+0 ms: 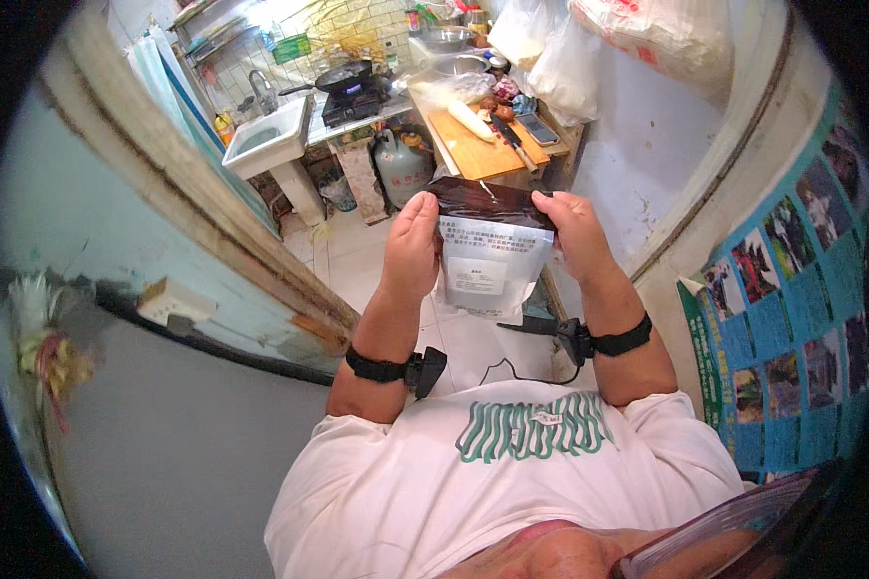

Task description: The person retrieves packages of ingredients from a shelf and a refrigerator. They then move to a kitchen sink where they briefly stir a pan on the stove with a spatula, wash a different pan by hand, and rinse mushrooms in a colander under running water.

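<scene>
Both my hands hold up one plastic food pouch point(489, 246), dark at its top and silvery-white below, with printed text and a pale label. My left hand point(414, 244) grips its left edge near the upper corner. On the opposite corner is my right hand point(571, 230), its thumb on the dark part. Beyond the pouch lies a wooden cutting board point(452, 145) bearing a white radish point(469, 120) and a kitchen knife point(508, 137). A phone point(538, 129) rests beside the knife. What the pouch contains cannot be seen.
A black frying pan point(344, 75) sits on a gas stove point(353, 103) above a gas cylinder point(400, 165). Left of it stands a white sink point(269, 137). Plastic bags point(565, 72) hang on the right. A door frame point(210, 210) and a postered wall point(782, 289) flank me.
</scene>
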Motion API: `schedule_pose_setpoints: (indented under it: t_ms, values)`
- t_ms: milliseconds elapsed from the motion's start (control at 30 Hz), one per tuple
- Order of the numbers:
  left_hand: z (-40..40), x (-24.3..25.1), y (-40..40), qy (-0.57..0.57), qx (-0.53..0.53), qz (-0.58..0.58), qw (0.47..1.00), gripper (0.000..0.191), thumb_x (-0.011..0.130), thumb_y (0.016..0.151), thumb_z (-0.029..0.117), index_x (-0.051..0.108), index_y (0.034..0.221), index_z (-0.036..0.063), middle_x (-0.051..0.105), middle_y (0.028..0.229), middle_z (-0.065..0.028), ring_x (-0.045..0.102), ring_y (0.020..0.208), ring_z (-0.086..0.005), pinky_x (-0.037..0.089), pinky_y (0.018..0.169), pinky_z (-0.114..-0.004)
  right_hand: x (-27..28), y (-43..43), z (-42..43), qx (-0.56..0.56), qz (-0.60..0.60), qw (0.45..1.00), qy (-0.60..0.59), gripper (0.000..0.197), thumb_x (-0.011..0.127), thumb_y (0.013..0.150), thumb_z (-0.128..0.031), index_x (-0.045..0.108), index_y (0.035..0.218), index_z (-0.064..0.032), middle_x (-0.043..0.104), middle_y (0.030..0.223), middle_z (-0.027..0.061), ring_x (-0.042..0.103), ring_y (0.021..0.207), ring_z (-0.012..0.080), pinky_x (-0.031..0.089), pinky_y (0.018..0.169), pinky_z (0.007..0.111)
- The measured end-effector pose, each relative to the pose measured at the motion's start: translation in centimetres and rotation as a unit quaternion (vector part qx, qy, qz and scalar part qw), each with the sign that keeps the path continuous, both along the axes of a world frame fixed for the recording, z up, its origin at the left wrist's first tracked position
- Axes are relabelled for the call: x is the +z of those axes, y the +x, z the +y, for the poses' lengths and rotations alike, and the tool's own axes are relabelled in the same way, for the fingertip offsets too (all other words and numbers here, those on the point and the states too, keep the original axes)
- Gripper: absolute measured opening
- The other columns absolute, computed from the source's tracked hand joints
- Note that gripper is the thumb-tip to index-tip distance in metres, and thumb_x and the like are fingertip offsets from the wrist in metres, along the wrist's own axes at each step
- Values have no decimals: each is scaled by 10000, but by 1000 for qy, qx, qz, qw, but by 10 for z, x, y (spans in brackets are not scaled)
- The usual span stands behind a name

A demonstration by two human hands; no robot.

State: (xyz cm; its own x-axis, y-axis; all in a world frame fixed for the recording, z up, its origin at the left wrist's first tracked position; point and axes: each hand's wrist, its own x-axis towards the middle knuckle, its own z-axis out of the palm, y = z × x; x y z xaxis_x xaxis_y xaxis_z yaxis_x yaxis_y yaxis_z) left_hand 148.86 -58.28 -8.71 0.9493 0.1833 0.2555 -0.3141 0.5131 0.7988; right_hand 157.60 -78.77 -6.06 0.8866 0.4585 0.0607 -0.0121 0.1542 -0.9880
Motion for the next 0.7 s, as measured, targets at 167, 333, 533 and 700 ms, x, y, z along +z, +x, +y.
schedule_pose_setpoints:
  t_ms: [167,333,533,700]
  values:
    - [22,-4,53,-85,-5,-2,996,254,391,1029,192,549,1095,4,663,1018,-81,654,875,-155,540,777,-305,7,48,25,58,83,992,75,271,532,941,-249,601,735,-86,537,595,-43,416,463,47,287,424,202]
    - [46,1,103,-80,58,27,995,250,411,1018,202,564,1053,7,673,984,-98,671,817,-172,559,730,-305,-5,113,53,125,118,971,167,338,461,989,-304,588,774,-77,535,623,3,416,471,69,301,421,210]
    - [77,13,162,-59,127,11,990,265,407,1017,203,566,1038,-9,676,967,-109,671,819,-186,558,742,-313,9,204,82,222,-59,968,101,388,402,996,-318,611,819,-44,462,589,-13,374,488,56,275,448,200]
    - [106,13,194,-74,234,4,969,281,397,1017,203,567,1057,-17,669,994,-138,673,849,-219,557,775,-350,18,257,117,207,-121,966,92,362,385,970,-304,600,897,-23,413,603,-36,334,520,38,257,473,200]
